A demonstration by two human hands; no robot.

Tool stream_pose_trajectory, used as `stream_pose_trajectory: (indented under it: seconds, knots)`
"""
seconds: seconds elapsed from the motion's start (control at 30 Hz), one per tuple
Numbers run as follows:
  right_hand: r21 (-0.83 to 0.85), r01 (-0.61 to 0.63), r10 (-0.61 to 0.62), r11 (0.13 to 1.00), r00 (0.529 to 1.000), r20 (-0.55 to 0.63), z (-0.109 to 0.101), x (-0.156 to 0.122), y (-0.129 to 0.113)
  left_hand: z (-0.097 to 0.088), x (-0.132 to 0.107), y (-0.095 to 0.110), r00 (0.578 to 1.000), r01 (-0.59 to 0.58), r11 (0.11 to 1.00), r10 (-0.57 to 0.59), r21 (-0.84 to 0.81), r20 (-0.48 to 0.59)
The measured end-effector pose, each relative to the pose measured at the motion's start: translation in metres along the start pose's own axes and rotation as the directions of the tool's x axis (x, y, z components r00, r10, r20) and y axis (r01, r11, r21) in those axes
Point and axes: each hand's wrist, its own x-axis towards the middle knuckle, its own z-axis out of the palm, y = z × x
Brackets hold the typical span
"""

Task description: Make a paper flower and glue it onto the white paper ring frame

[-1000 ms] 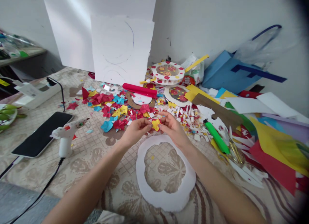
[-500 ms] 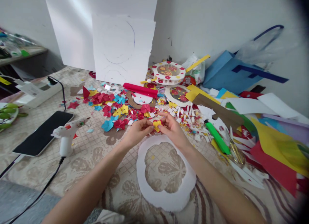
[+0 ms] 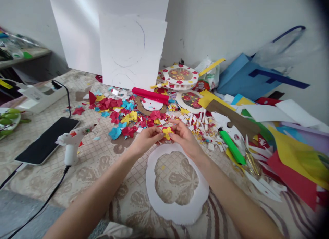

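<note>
My left hand (image 3: 145,139) and my right hand (image 3: 185,136) meet above the patterned cloth, fingers pinched from both sides on a small yellow and red paper flower (image 3: 167,132). Just below them lies a white foam ring (image 3: 177,208) with a flower-shaped hole. Beyond the hands is a scatter of red, yellow and blue paper flowers (image 3: 120,114) and white scraps.
A white glue gun (image 3: 72,143) stands at the left with its cord, beside a black phone (image 3: 47,140) and a power strip (image 3: 38,95). A green marker (image 3: 231,147), scissors (image 3: 252,162) and coloured sheets (image 3: 295,153) lie right. Decorated rings (image 3: 180,75) and white foam boards (image 3: 132,50) stand behind.
Both hands stay pinched on the flower, shifting it only slightly between the fingers. The view has drifted a little.
</note>
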Motion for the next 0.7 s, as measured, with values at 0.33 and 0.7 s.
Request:
stream_pose_trajectory:
  seconds: [0.33,0.7]
  knots:
    - [-0.010,-0.009,0.009,1.000,1.000,0.007,0.0014,-0.0007,-0.0021,-0.0015,0.0008,-0.0013,1.000,-0.011,1.000,0.011,0.009,0.000]
    - [0.003,-0.002,0.002,1.000,1.000,0.011,0.0024,-0.0013,-0.0076,-0.0009,0.0001,-0.0005,1.000,0.000,1.000,0.000,0.010,0.007]
